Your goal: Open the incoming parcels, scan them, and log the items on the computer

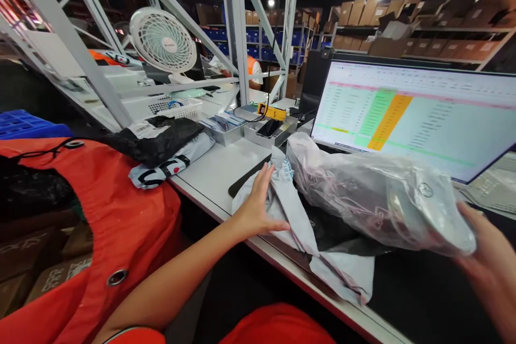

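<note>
My left hand [260, 205] lies flat with fingers stretched out on a grey mailer bag [282, 209] at the table's front edge. My right hand [486, 250] grips the near end of a clear plastic-wrapped package [374, 193] held above the mailer, in front of the monitor [419, 113]. The package's far end points toward the trays. Dark cloth shows under the mailer.
A large orange sack [121, 215] hangs at the left beside the table. Black and grey parcels [161, 145] lie on the white table [217, 172]. Behind stand metal trays [242, 129], a yellow scanner [272, 113], a white fan [163, 40], a basket, and grey rack posts [236, 27].
</note>
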`<state>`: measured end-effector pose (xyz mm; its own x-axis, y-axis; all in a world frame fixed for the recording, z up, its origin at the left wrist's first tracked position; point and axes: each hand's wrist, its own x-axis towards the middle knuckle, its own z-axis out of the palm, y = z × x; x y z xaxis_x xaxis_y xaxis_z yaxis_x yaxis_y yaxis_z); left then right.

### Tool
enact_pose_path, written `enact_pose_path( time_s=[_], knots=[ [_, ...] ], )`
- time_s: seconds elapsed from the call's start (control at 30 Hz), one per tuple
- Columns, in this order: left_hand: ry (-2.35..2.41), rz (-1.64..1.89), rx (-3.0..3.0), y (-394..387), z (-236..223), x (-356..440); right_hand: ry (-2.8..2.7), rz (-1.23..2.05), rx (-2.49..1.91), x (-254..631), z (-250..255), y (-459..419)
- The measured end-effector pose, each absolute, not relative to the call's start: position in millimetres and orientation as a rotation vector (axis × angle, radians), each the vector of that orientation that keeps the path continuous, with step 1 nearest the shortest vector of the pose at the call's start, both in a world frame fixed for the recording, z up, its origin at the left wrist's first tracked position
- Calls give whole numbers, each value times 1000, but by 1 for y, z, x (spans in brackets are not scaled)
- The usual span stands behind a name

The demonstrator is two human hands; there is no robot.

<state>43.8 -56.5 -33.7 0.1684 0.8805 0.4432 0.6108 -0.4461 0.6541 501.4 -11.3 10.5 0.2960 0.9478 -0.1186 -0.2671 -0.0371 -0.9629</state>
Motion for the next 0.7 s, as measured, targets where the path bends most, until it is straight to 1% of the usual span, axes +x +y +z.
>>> enact_pose_path(
  time_s=[0.1,0.17,0.23,0.33,0.43,0.53,0.63,0.7],
  knots=[
    [1471,1347,2253,-52,-14,65,-851,1223,-1182,474,1,-10],
    [1497,1350,2411,-45,4,80,-979,1293,-1212,463,-6,-10],
    [1453,1195,2598,-31,22,94,-1092,1329,-1249,457,-8,-13],
    [1238,787,2735,-7,34,109,-1241,1253,-1292,459,0,-18],
    [1115,487,2688,7,22,113,-1253,1167,-1381,486,11,-21],
    [1231,348,2727,4,-2,105,-1137,1112,-1424,541,16,-25],
    [1341,336,2776,-8,-21,86,-1114,1005,-1375,592,12,-37],
    [1341,402,2755,-18,-27,72,-1328,705,-1412,606,4,-46]
  ],
)
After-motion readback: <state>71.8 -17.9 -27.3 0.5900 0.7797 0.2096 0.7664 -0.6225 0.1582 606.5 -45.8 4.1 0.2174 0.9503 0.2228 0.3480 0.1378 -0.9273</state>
